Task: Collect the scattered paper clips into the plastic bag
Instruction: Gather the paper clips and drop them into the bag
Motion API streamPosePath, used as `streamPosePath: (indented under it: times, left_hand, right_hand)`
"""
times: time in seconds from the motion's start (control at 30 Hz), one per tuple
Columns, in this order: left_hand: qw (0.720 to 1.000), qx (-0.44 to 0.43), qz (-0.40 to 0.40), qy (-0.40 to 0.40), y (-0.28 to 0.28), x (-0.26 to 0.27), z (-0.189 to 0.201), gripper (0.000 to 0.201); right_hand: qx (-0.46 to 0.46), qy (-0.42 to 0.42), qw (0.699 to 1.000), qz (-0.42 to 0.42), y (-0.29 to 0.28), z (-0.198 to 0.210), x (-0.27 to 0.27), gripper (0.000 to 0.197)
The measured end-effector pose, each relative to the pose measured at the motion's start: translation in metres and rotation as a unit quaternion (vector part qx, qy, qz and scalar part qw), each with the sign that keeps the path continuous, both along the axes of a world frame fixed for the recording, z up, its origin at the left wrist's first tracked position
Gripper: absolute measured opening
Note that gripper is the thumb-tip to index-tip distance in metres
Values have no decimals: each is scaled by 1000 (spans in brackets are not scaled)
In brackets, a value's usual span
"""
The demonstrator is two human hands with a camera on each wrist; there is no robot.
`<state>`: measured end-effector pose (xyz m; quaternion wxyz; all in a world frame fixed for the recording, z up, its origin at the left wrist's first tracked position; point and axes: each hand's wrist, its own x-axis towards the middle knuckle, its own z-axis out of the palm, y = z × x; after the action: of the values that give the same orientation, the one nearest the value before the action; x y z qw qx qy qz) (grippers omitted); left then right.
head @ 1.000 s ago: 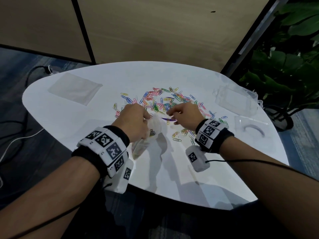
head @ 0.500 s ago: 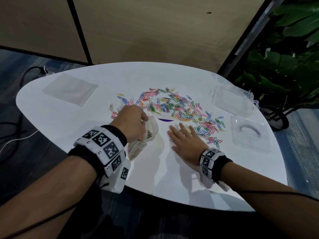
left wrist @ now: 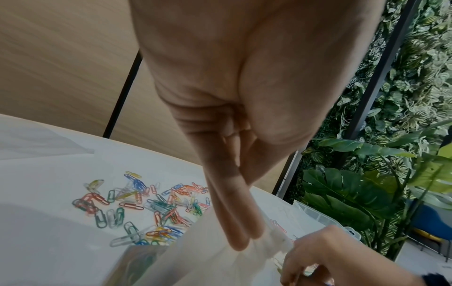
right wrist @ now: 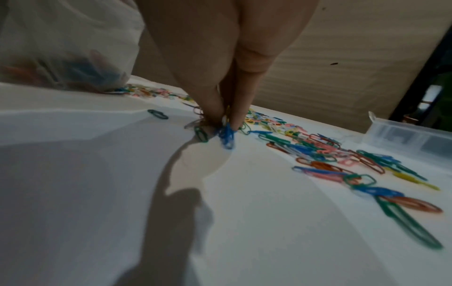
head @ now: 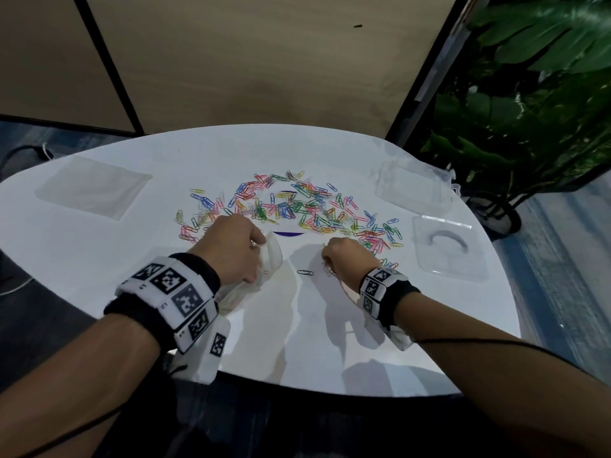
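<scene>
Many coloured paper clips (head: 297, 206) lie scattered across the middle of the white table (head: 132, 259). My left hand (head: 256, 251) pinches the rim of a clear plastic bag (head: 272, 256) and holds its mouth up; in the left wrist view the fingertips (left wrist: 242, 240) press the bag (left wrist: 208, 261). The bag (right wrist: 61, 48) holds several clips. My right hand (head: 328, 263) is curled just right of the bag. Its fingertips (right wrist: 234, 118) pinch a small bunch of clips (right wrist: 227, 135) against the table. One dark clip (head: 305, 272) lies alone between the hands.
A flat spare plastic bag (head: 92, 190) lies at the back left. A clear plastic box (head: 413, 190) and its lid (head: 446, 249) sit at the right. A leafy plant (head: 529, 110) stands beyond the table's right edge. A wooden wall panel is behind.
My right hand left the bag's mouth, lay flat on the clips to the right, and has now curled its fingers on a few. The left hand has kept hold of the bag.
</scene>
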<state>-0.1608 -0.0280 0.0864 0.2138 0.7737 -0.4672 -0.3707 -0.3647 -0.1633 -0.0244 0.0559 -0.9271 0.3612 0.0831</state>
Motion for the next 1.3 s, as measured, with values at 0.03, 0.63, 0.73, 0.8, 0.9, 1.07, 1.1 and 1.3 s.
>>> streamPosePath:
  times: [0.03, 0.63, 0.73, 0.8, 0.9, 1.07, 1.1, 1.3]
  left_hand:
    - [1000, 1, 1, 1, 0, 0, -1, 30]
    - [1000, -16, 20, 17, -1, -11, -1, 28]
    - [999, -17, 20, 17, -1, -13, 0, 25]
    - [1000, -16, 17, 17, -1, -12, -1, 24]
    - [1000, -17, 16, 18, 0, -11, -1, 25]
    - [999, -29, 21, 32, 1, -8, 3, 25]
    - [999, -29, 22, 32, 1, -7, 4, 25]
    - [998, -41, 40, 20, 1, -1, 2, 32]
  right_hand:
    - [25, -35, 998, -38, -2, 6, -1, 23]
    - [586, -450, 559, -377, 60, 89, 56, 17]
    - [565, -408, 630, -344, 67, 82, 62, 11]
    - [538, -388, 669, -334, 70, 76, 64, 14]
    - [435, -365, 762, -311, 72, 69, 66, 6]
    - [344, -262, 879, -199, 70, 70, 73, 22]
    - [331, -240, 896, -173, 69, 73, 74, 25]
    - [289, -363, 876, -133, 52, 96, 55, 26]
